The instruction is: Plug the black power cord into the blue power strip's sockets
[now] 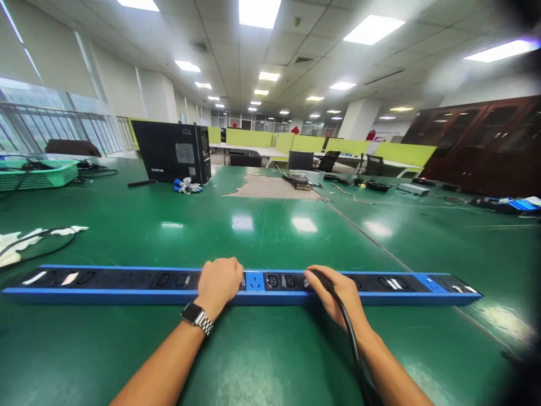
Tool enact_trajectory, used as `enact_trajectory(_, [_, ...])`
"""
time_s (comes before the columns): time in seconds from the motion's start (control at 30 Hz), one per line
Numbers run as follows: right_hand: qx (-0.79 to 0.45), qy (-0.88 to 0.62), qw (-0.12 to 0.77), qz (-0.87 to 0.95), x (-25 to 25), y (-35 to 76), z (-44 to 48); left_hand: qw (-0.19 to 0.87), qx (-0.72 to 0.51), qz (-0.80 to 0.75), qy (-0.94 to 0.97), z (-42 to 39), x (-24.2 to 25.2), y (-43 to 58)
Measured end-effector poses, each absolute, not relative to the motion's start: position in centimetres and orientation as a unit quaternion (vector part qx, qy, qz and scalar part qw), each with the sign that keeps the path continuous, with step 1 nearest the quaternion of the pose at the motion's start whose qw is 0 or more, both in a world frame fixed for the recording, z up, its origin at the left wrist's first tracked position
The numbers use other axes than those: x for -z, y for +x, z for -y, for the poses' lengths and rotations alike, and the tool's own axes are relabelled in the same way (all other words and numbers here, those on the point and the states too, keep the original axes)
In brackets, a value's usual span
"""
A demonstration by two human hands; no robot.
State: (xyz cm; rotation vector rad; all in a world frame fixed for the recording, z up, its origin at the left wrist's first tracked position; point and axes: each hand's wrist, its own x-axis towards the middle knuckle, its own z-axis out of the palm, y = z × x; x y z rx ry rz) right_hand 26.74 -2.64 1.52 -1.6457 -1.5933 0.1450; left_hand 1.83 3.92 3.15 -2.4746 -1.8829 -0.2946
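Observation:
A long blue and black power strip (139, 296) lies crosswise on the green-topped table, its sockets facing up. My left hand (220, 282) is curled over the strip just left of a blue socket (255, 281), fingers wrapped on its far side. A watch with a metal band (196, 317) is on that wrist. In my right hand (340, 290) is the plug end of a black power cord (350, 332), held down at the strip right of the middle. My fingers hide the plug's tip, so I cannot tell whether it sits in a socket. The cord trails along my right forearm.
A black computer case (169, 151) stands at the back left, with blue-and-white gloves (187, 186) before it. A green basket (51, 176) with cables is far left, above a white cloth-like piece (21, 242) and thin cable. Electronic parts (301, 180) lie at the back.

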Motion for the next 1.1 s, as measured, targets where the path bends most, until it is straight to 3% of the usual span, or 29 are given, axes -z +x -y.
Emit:
enact_trajectory(0.43, [0.073,-0.642,0.279,0.71,-1.2,26.5,3.0,0.013,0.1,0.608,-0.787,-3.9,-3.2,1.9])
enact_trajectory(0.5, [0.028,-0.639,0.264,0.722,-1.7,27.4,3.2,0.011,0.102,0.607,-0.788,-3.8,-3.3,1.9])
enact_trajectory(0.63, [-0.205,-0.588,0.203,0.755,-4.6,30.6,2.3,0.009,0.101,0.607,-0.788,-3.7,-3.4,1.9])
enact_trajectory(0.7, [-0.263,-0.593,0.176,0.741,-6.4,30.9,1.3,0.01,0.099,0.609,-0.787,-3.7,-3.4,1.9])
enact_trajectory(0.8, [-0.166,-0.674,0.143,0.705,-7.6,28.4,-0.8,0.014,0.095,0.61,-0.787,-3.6,-3.4,1.9])
enact_trajectory(1.1, [-0.096,-0.747,0.087,0.652,-4.5,23.9,-2.7,0.025,0.089,0.602,-0.793,-3.7,-3.4,1.8])
